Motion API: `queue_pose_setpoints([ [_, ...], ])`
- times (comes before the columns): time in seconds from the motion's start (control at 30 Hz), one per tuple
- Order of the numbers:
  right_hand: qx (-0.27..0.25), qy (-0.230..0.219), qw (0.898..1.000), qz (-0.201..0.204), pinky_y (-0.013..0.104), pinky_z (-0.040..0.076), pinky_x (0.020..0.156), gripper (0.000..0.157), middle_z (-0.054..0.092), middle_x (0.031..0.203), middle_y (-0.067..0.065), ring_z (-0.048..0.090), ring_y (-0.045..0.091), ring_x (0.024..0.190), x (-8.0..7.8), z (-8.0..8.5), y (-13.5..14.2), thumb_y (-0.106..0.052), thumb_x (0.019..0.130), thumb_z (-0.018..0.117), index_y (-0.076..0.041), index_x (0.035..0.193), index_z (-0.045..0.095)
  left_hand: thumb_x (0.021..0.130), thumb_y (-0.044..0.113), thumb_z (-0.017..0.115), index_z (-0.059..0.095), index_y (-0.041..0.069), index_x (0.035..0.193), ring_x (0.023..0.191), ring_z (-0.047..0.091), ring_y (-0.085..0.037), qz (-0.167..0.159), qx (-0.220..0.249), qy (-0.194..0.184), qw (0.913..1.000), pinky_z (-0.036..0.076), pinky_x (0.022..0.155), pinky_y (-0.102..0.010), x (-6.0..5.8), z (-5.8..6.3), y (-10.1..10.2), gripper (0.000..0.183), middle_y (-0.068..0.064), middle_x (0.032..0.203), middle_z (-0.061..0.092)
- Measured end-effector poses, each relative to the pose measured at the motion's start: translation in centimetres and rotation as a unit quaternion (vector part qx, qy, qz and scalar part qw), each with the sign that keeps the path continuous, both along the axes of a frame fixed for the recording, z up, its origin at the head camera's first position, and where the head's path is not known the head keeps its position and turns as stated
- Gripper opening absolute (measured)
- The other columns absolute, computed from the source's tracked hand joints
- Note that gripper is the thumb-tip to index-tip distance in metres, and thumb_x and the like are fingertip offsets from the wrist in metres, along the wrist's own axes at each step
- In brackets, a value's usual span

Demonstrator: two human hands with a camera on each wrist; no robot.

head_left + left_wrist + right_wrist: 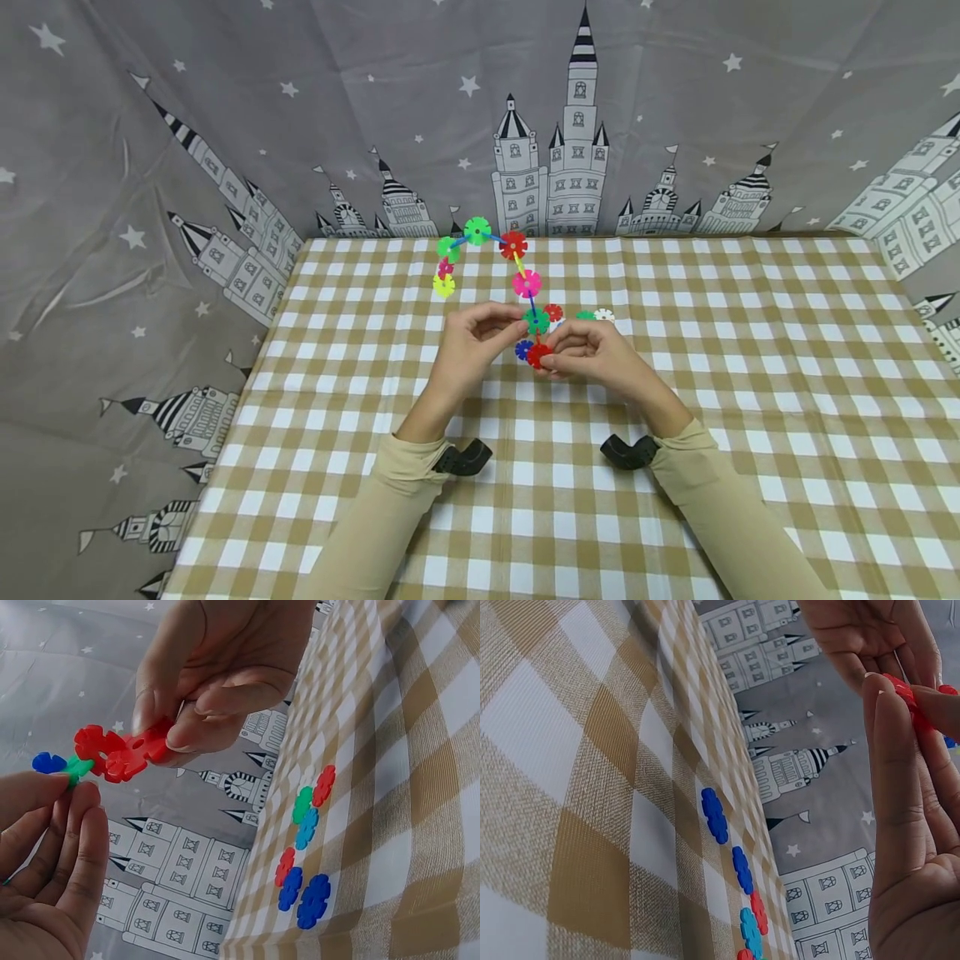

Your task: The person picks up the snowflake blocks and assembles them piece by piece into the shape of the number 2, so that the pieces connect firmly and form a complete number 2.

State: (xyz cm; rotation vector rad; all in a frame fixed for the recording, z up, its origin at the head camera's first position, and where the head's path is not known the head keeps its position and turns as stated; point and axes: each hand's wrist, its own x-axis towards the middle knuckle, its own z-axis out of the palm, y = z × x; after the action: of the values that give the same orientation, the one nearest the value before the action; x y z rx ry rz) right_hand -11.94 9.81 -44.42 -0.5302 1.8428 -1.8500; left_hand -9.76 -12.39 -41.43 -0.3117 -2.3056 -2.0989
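The chain of slotted discs [513, 245], raised above the table [510, 517] and arching away from the hands, could pop apart at a loose slot if its unsupported far end sags or twists. The left hand [472, 342] narrowly pinches a green disc [536, 321]; the right hand [592, 354] pinches the red disc [538, 357] nearest the person.

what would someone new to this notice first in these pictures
Probably the bright chain of notched discs, curving above the checked cloth in the head view's middle. Next, the hands at its near end: the left hand pinches a green disc, the right hand a red one. Behind, white castles stand out on the grey backdrop.
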Motion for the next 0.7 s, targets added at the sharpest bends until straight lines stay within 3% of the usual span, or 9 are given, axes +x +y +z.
queue_pose_setpoints([
  [0.27, 0.003, -0.004, 1.0, 0.012, 0.039, 0.065, 0.08, 0.025, 0.074, 0.101, 0.013, 0.078, 0.028, 0.09, -0.01, 0.01, 0.08, 0.001, 0.095, 0.07, 0.01, 0.116, 0.06, 0.093, 0.002, 0.075, 0.075, -0.004, 0.107, 0.09, 0.075, -0.02, 0.021, -0.059, 0.067, 0.9958, 0.063, 0.085, -0.033, 0.05, -0.05, 0.22, 0.016, -0.019, 0.105, 0.077],
  [0.4, 0.001, 0.0, 1.0, 0.013, 0.038, 0.065, 0.081, 0.03, 0.072, 0.11, 0.021, 0.078, 0.023, 0.094, -0.08, -0.15, 0.09, 0.004, 0.096, 0.067, 0.012, 0.123, 0.058, 0.092, 0.004, 0.076, 0.076, -0.001, 0.107, 0.092, 0.075, -0.024, 0.034, -0.086, 0.101, 0.9906, 0.062, 0.087, -0.03, 0.21, -0.03, 0.42, 0.015, -0.015, 0.105, 0.078],
  [0.7, 0.014, 0.004, 1.0, 0.008, 0.038, 0.065, 0.082, 0.039, 0.062, 0.129, 0.03, 0.075, 0.01, 0.096, -0.26, -0.4, -0.02, 0.004, 0.096, 0.066, 0.011, 0.133, 0.054, 0.093, 0.006, 0.076, 0.077, 0.001, 0.105, 0.091, 0.074, -0.02, 0.044, -0.128, 0.123, 0.9831, 0.061, 0.087, -0.026, 0.47, 0.27, 0.57, 0.013, -0.011, 0.102, 0.077],
])
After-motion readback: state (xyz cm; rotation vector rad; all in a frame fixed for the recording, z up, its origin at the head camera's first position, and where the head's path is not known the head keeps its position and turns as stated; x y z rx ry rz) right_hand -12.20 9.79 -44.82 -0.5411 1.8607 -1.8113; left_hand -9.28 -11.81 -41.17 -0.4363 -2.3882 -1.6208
